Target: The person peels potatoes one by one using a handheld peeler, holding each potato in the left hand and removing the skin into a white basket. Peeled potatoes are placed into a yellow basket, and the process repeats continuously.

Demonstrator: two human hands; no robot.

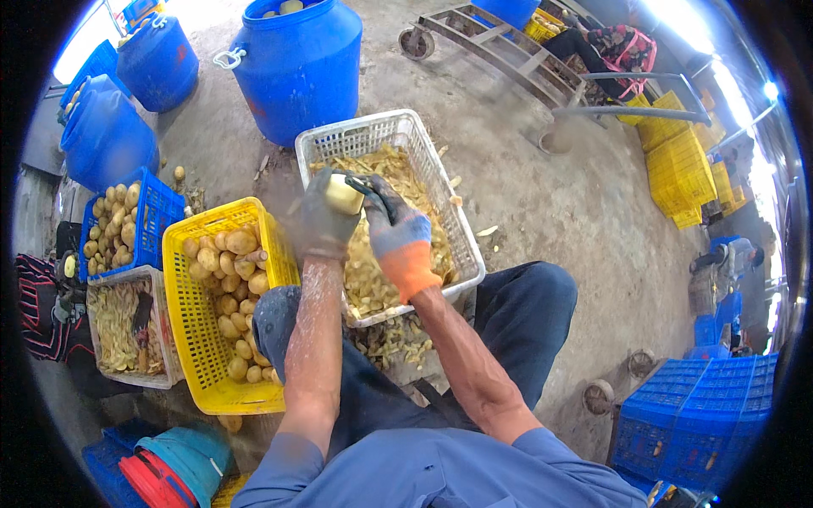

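Observation:
My left hand point(328, 219), in a dark work glove, is closed around a pale, peeled potato point(344, 194). Against the potato's right side is a dark-handled peeler point(359, 185), gripped by my right hand point(400, 232) in a grey, blue and orange glove. My fingers partly hide the tool, so its blade is hard to make out. Both hands are above a white plastic crate point(475, 260) standing between my knees. Potato peelings point(387, 267) fill much of it. To my left, a yellow crate point(184, 330) holds unpeeled potatoes point(232, 270).
A large blue barrel point(305, 70) with potatoes stands beyond the white crate. At far left are a blue crate point(162, 209) of potatoes and a co-worker's gloved hand point(67, 305). A metal cart point(508, 51) is at the upper right, stacked blue crates point(695, 413) at lower right.

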